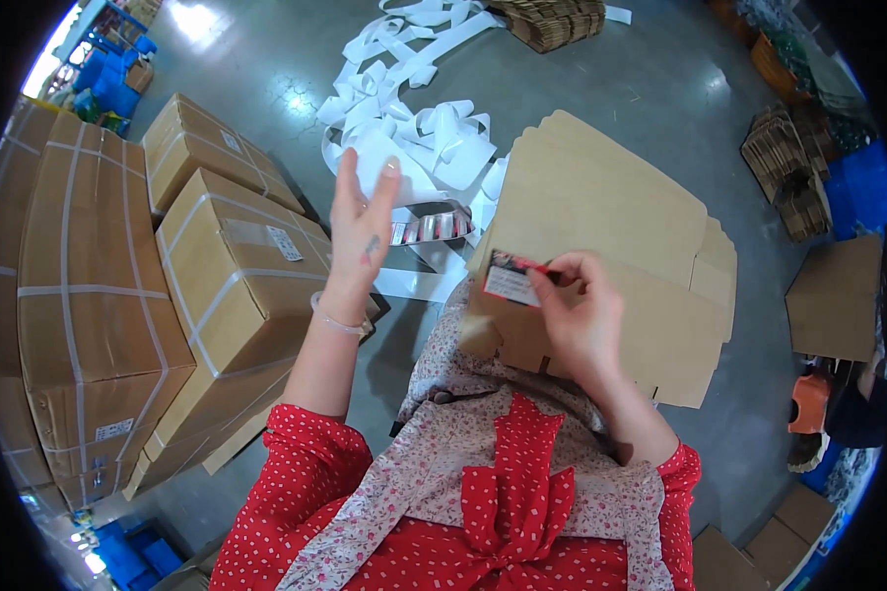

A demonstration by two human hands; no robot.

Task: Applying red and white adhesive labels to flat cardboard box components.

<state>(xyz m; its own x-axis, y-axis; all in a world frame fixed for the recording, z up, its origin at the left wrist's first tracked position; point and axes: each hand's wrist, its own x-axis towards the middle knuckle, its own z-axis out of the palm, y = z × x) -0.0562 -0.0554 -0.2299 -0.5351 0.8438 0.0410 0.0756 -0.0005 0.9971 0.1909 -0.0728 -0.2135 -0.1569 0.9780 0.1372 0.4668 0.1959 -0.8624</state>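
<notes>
My right hand [586, 310] pinches a small red, black and white printed label [512, 279] between thumb and fingers. It is just over a flat, folded brown carton [611, 207] that rests at my lap. My left hand [365, 212] is raised to the left of the carton, thumb and fingers apart. Behind it is a loose white strip [453, 148]; whether the fingers touch it I cannot tell. Beside that hand, a coil of printed labels [434, 229] shows partly.
Tall strapped cartons [99, 295] and smaller strapped boxes [251, 266] stand close on my left. White strip trails over the grey floor ahead toward a stack of folded cardboard [552, 22]. To the right are more cardboard bundles [788, 167], an upright box [836, 300] and a blue bin [860, 192].
</notes>
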